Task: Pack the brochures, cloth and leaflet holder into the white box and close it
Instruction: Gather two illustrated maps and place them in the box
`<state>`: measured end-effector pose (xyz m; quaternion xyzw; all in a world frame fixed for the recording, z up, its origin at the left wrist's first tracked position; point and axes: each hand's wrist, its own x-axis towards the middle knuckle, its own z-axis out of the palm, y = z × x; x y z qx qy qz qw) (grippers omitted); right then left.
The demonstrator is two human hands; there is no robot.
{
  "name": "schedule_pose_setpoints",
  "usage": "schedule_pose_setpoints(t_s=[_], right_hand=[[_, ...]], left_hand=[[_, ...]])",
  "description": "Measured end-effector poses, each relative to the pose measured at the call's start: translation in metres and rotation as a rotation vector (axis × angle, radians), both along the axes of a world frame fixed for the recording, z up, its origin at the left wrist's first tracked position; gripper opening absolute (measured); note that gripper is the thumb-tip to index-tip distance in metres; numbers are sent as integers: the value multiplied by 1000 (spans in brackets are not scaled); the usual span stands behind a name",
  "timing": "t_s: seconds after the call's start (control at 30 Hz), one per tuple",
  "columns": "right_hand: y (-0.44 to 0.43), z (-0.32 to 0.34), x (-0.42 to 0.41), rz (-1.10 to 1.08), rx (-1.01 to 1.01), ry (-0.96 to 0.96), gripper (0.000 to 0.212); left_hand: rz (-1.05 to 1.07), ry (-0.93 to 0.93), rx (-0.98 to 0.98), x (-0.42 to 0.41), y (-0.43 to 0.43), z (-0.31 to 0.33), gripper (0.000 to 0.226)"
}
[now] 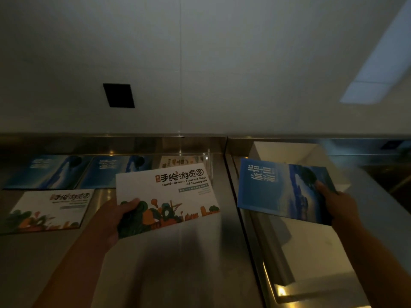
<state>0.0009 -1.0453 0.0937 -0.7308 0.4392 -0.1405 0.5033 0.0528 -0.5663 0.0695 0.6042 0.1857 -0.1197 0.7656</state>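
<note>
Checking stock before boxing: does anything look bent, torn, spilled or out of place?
Nothing stands out. The map brochure in the left hand and the blue brochure in the right hand look flat and whole, and the brochures on the counter lie flat. The dim light could hide small creases.

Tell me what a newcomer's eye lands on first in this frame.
The two brochures held up mid-frame stand out first. The left hand grips a white hand-drawn tourist map at centre, and the right hand grips a blue brochure in front of the open white box at right. More brochures lie flat on the steel counter at left, two blue behind one white.
</note>
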Motion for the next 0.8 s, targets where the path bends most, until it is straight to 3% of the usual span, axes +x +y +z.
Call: schedule_pose_setpoints(t_s=[0.1, 0.23, 0.37, 0.63, 0.8], right_hand=[[-21, 6, -11, -39, 8, 29, 65], [-54, 11, -20, -69, 35, 33, 60], [-93, 13, -18, -77, 101, 20, 52], [-198, 17, -2, -80, 96, -35, 60], [-266, 23, 12, -4, 126, -45, 38]], left_hand=[[-49, 31, -23, 12, -14, 6, 35], [-79, -22, -52, 22, -39, 14, 20], [-83, -41, -44, 24, -71, 18, 31], [6, -51, -14, 17, -185, 14, 32], [27, -35, -48, 12, -259, 10, 36]])
